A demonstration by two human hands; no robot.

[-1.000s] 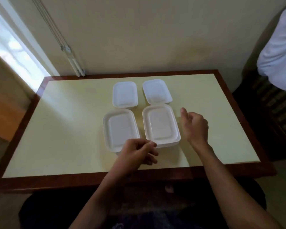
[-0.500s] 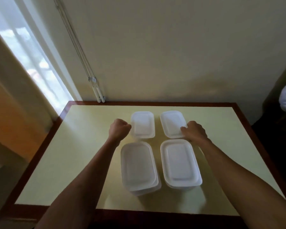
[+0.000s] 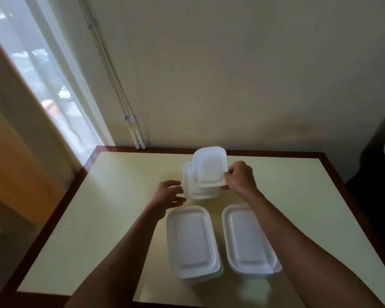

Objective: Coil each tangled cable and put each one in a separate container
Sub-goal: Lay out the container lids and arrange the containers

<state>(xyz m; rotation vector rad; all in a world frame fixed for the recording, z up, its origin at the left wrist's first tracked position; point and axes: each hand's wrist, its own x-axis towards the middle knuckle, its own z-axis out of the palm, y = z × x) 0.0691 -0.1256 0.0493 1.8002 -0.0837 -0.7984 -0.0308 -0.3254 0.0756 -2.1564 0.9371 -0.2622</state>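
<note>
White lidded container (image 3: 209, 168), rounded-rectangular, pinched in the right hand (image 3: 240, 177) grip above another; left hand (image 3: 168, 194) spread open.

No legible text, label, brand, number or sign appears on any surface in the head view.
</note>
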